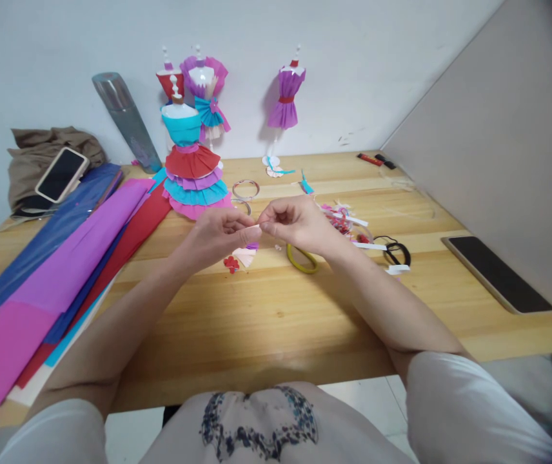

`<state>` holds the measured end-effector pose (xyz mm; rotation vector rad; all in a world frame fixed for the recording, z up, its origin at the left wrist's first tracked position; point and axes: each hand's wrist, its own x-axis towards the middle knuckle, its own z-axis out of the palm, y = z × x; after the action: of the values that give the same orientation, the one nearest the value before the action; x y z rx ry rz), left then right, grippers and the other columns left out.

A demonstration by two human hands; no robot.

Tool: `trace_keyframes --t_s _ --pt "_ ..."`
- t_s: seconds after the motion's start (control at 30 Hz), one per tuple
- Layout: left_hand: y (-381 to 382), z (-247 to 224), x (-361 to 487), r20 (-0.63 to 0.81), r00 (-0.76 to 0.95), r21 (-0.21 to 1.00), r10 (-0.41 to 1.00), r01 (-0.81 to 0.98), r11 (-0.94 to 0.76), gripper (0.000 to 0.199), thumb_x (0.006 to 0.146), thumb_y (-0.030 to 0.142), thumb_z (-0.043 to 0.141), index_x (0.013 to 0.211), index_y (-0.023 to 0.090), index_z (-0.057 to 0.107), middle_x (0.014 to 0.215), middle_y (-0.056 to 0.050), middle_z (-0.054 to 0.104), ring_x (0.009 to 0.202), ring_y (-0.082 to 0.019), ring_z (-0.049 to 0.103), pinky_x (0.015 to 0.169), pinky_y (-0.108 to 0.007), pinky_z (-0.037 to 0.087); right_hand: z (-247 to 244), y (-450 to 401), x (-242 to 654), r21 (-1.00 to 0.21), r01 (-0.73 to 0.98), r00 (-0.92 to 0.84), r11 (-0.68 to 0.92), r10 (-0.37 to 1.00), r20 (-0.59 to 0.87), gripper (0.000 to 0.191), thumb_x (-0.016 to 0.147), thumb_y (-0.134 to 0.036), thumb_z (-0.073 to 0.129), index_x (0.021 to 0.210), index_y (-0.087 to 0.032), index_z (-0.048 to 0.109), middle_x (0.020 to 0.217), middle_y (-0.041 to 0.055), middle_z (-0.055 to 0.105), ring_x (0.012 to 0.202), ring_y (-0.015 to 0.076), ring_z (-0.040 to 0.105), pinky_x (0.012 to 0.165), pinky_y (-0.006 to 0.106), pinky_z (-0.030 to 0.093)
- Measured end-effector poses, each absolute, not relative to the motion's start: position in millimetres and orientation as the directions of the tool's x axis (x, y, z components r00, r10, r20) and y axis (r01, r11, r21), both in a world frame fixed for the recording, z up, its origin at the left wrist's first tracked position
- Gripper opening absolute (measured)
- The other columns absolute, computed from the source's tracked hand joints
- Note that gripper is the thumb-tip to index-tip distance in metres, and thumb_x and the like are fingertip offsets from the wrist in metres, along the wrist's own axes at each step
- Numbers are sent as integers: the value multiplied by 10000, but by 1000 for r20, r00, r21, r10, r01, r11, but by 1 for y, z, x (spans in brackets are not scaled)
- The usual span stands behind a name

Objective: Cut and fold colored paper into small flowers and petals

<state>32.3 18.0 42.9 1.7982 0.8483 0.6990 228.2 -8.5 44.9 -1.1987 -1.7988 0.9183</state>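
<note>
Folded sheets: magenta, blue, red, teal and white paper [58,277] lies in long strips slanting across the left of the table [198,335].
Brown cloth: a bunched brown cloth [29,151] sits at the far left, a phone [62,174] leaning on it.
Bottle: a grey bottle [133,122] stands by the wall, tilted in this view.
Tiered dress: a small dress form [191,161] wears teal, red, purple and pink layers; two more dressed forms stand behind it.
Left hand: the left hand [218,235] has its thumb pressed toward loosely curled fingers, clamped on a small piece.
Pale piece: the small pale piece [255,229] is between both hands' fingertips, above the table; its full outline is hidden.
Below the hands: a red flower [231,264] and a pale pleated scrap [246,257] lie side by side.
Right hand: the right hand [262,223] has thumb and forefinger pinched together on the piece's right end.
Yellow ring: a yellow ring [300,268] lies under the right wrist.
Scraps: a heap of coloured scraps [338,219] lies right of that hand.
Far right: a dark-screened phone [501,274] lies flat near the partition.
</note>
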Motion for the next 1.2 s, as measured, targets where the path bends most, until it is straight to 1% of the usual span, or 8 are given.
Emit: trace_keyframes --t_s 0.07,0.23,0.4,0.67,0.8,0.9,1.0,1.2 --pt "19 46 32 46 600 944 799 236 -232 297 839 419 660 815 130 723 642 -25 684 609 -135 651 562 -222 503 44 -9 227 -873 385 -263 299 942 207 118 724 -235 623 627 -183 581 600 -14 540 556 105 450 531 256 329" --pt "19 43 34 17 575 944 818 260 -203 175 816 283 665 740 129 699 552 -4 641 501 -99 590 492 -186 468 41 -8 226 -892 352 -279 283 941 189 122 728 -277 619 664 -173 618 594 -19 544 542 100 437 526 253 325" --pt "20 40 35 43 577 929 815 277 -245 151 806 262 665 747 129 704 543 -3 631 501 -98 577 482 -185 458 41 -7 228 -895 354 -276 272 945 178 143 723 -299 641 669 -168 629 595 -18 549 545 102 445 522 253 325" --pt "17 42 34 86 583 893 808 314 -322 175 806 281 643 734 130 696 589 -20 652 524 -109 584 467 -195 415 47 -9 229 -934 318 -294 161 954 64 141 719 -318 668 689 -185 634 571 -20 539 534 116 461 510 260 340" --pt "16 42 34 116 570 872 813 334 -359 230 810 330 658 680 141 673 555 -11 622 509 -101 548 456 -194 369 45 -9 228 -922 329 -339 206 936 88 187 723 -353 702 721 -183 624 613 -20 564 572 118 479 534 253 360" --pt "15 42 34 133 550 847 825 369 -383 254 809 357 671 669 144 671 549 -2 605 495 -87 497 444 -194 319 41 -8 227 -866 402 -337 297 928 161 202 718 -344 720 729 -177 607 627 -25 557 584 111 475 543 243 344" --pt "14 41 35 149 533 829 833 393 -399 241 814 340 666 678 142 674 565 -1 606 512 -88 490 457 -200 311 38 -8 226 -817 459 -314 349 924 218 175 761 -321 675 712 -172 599 616 -25 538 582 105 459 544 240 320" --pt "14 39 35 179 535 816 826 388 -428 223 825 318 653 692 141 676 590 -6 607 539 -97 501 476 -212 323 37 -7 227 -862 407 -296 301 937 187 190 747 -336 657 680 -168 600 594 -23 513 556 104 430 522 248 290"
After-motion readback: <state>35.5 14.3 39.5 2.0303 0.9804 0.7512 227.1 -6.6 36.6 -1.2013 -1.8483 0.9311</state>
